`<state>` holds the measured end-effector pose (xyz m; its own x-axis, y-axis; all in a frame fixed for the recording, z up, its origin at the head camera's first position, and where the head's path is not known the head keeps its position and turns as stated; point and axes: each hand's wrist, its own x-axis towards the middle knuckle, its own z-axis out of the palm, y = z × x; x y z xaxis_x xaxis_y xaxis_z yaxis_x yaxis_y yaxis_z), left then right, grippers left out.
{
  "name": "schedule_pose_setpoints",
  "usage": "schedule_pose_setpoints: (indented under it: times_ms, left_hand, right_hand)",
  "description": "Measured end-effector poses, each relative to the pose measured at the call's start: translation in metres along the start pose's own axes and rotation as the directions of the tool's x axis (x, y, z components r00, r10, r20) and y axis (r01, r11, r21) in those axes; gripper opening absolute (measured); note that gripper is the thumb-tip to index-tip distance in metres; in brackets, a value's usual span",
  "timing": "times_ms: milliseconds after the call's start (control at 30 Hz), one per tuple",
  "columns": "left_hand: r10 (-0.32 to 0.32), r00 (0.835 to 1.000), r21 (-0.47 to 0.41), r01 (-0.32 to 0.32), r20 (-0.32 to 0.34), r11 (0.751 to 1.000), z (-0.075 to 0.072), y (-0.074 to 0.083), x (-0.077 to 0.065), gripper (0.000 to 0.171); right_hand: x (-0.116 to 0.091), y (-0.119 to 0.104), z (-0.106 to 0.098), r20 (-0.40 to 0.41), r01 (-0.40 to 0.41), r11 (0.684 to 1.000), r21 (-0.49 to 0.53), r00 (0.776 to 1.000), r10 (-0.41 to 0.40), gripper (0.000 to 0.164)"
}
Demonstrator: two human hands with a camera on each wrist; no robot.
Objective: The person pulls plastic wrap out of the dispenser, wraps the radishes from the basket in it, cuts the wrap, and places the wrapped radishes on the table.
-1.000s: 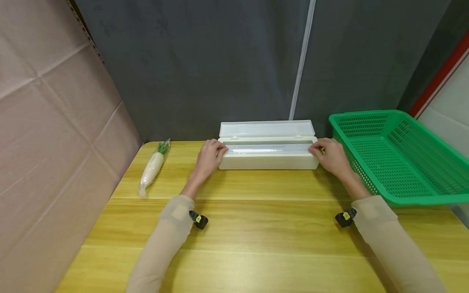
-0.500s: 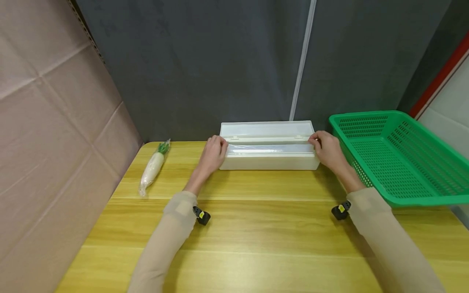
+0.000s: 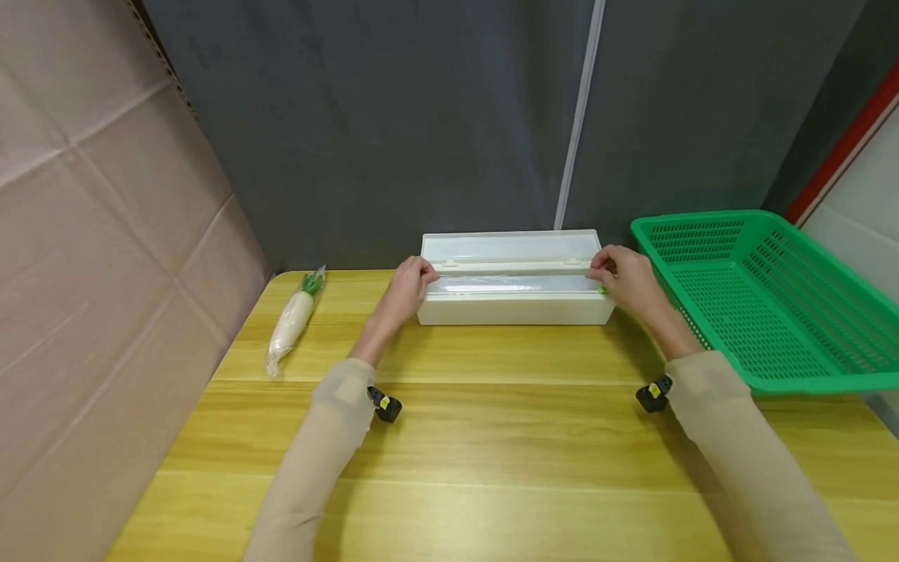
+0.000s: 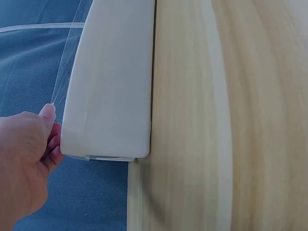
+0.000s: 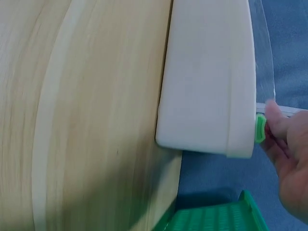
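Observation:
A long white cling film dispenser box [image 3: 516,311] stands at the back of the table with its lid [image 3: 510,247] raised. At its left end my left hand [image 3: 403,289] pinches one corner of the clear cling film [image 4: 66,65] between thumb and fingers. My right hand [image 3: 628,282] pinches the film's other corner at the right end. The film stretches between both hands, just above the box's front edge. A small green slider [image 5: 260,128] sits on that edge beside the right fingers. The film roll inside is mostly hidden.
A white radish [image 3: 291,323] with green leaf stubs, wrapped in clear plastic, lies on the left of the wooden table [image 3: 492,445]. To the right is a green perforated basket [image 3: 808,384], close to the right forearm. A dark curtain [image 3: 393,133] hangs behind the box.
Both hands have risen slightly from the box's front edge, and the film edge has come up with them. The right hand has also shifted a little left. Radish and basket stay put.

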<state>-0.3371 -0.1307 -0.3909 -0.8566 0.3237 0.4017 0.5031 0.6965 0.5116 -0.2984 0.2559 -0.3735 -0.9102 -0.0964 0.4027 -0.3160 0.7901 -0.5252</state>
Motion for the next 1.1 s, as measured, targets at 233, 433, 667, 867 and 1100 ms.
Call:
schedule_pose_setpoints:
  times_ms: [233,433,667,867,1100]
  left_hand:
    - [0.031,0.999,-0.036,-0.031,0.015,0.999,-0.006,0.001,0.002,0.01]
    - [0.054,0.998,-0.042,-0.055,-0.03,0.998,-0.008,0.001,0.005,0.01]
    - [0.052,0.996,-0.044,-0.055,-0.077,0.998,-0.01,0.004,0.011,0.011]
    - [0.015,0.994,-0.031,-0.019,-0.109,0.999,-0.015,0.008,0.014,0.012]
    - [0.05,0.987,0.02,-0.048,-0.152,0.999,-0.024,0.014,0.02,0.013]
  right_hand:
    - [0.005,-0.005,0.002,-0.042,-0.023,1.0,-0.004,0.999,0.023,0.009]
    - [0.008,-0.006,0.003,-0.078,-0.034,0.999,-0.003,0.996,0.034,0.009]
    - [0.012,-0.009,0.001,-0.137,-0.014,1.0,-0.018,0.99,0.011,0.013]
    - [0.017,-0.015,-0.004,-0.15,-0.03,0.999,-0.018,0.988,0.027,0.014]
    - [0.022,-0.021,-0.013,-0.204,0.014,1.0,-0.024,0.979,-0.018,0.014]
